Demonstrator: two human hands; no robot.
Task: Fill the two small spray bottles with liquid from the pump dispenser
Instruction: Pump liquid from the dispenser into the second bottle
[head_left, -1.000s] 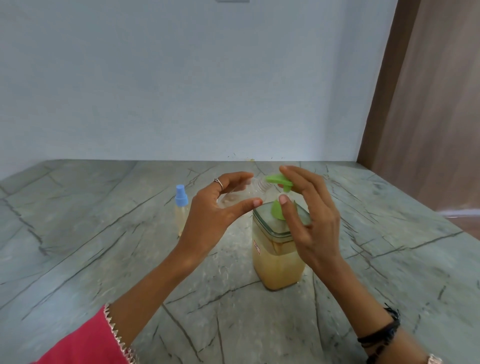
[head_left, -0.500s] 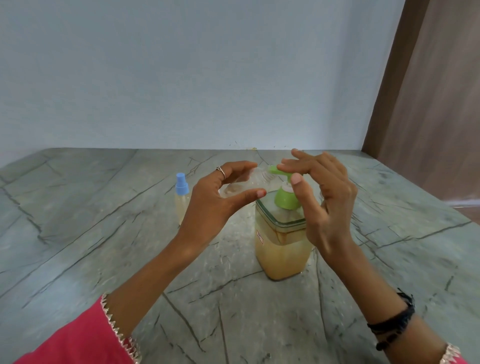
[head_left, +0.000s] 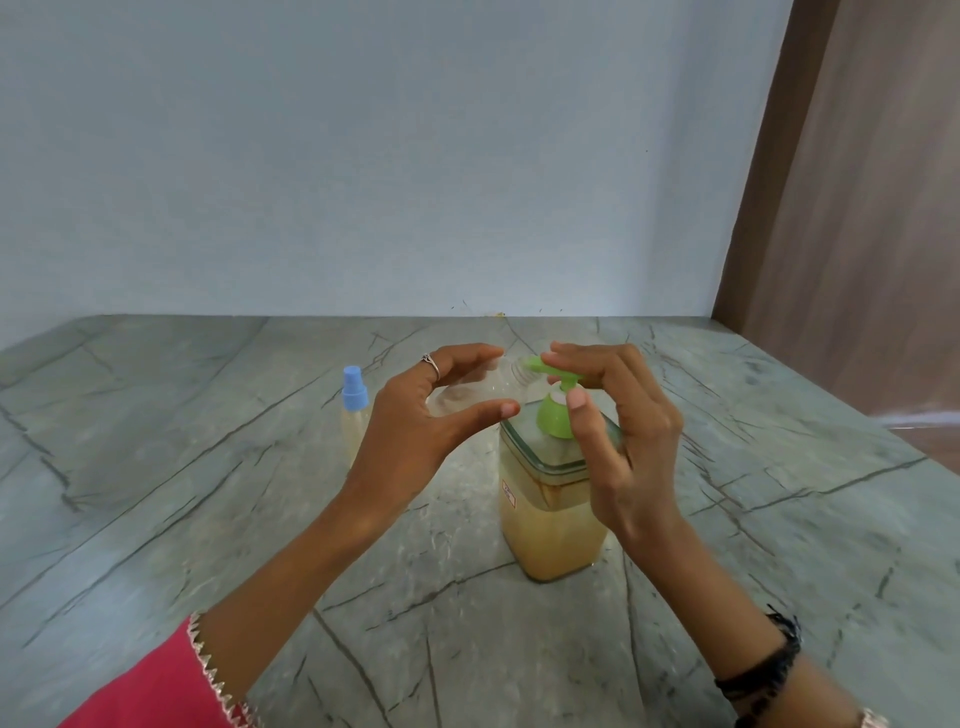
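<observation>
**Fig.: Filling the 2nd spray bottle at the pump**

Step in hand: dispensing. The L hand (head_left: 415, 426) grips a clear, uncapped bottle (head_left: 467, 395) on its side, thumb below and fingers arched over, neck turned toward the green spout (head_left: 540, 367). The bottle's mouth sits at or just under the spout tip; the clear plastic blurs here, so whether they touch can't be told. The R hand (head_left: 618, 431) is over the pump head (head_left: 555, 415), w/ fingertips on top of the spout arm and thumb beside the green collar, fingers curved, not clenched. The dispenser (head_left: 550, 519) stands upright on the grey stone counter (head_left: 208, 493), about half full of cloudy yellow-brown liquid. The held bottle looks near empty.

The capped bottle (head_left: 355, 415), blue sprayer on, stands behind the L hand and well apart from the dispenser; it appears to hold pale liquid, so prob. already done.

Next move calls for: mouth kept square under the spout, then a slow full press, since a narrow neck and a sideways tilt both invite dribble down the outside.

Writing: a small white label w/ red border (head_left: 507, 492) on the dispenser's left face; text too small to read. No brand visible elsewhere.
</observation>
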